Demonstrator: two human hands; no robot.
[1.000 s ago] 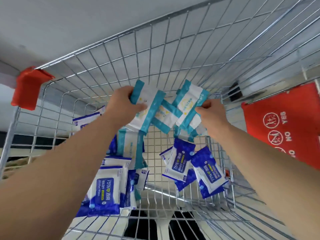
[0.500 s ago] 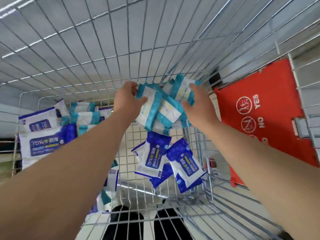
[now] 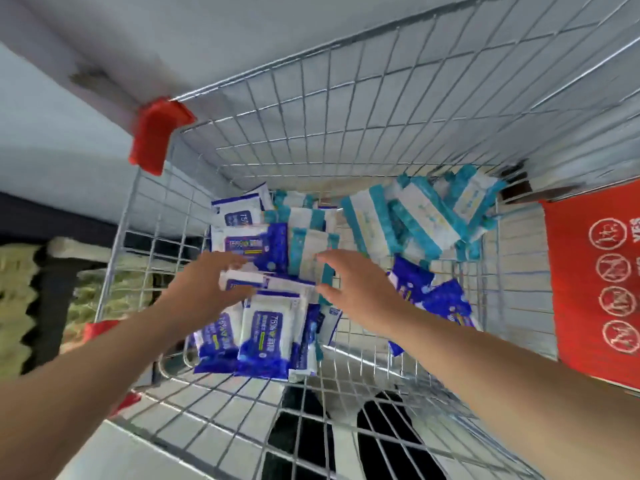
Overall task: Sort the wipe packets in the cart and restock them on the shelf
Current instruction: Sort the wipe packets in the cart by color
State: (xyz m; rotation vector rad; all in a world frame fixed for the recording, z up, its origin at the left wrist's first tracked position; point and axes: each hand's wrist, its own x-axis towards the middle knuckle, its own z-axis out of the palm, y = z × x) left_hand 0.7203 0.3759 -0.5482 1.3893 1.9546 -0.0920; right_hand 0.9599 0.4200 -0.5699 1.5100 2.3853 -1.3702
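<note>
The bundle of teal-striped wipe packets (image 3: 429,216), held up between both hands half a second ago, has been released and is now heaped in the far right corner of the wire cart (image 3: 311,109). The left hand (image 3: 207,285) and right hand (image 3: 356,289) have been lowered over the middle of the basket. Both are spread open, and nothing is seen to be gripped, though blur hides any light contact.

Between them a white-and-blue packet (image 3: 277,282) lies with its long axis running from hand to hand. Its left end is bracketed by the left hand, which is judged the nearer. Just below it, towards the near left corner, the dark blue packets (image 3: 265,327) are stacked upright. A few loose teal packets (image 3: 308,247) remain mixed in just beyond the fingertips, nearer the right hand. Two more blue packets (image 3: 433,296) lie against the right side.
</note>
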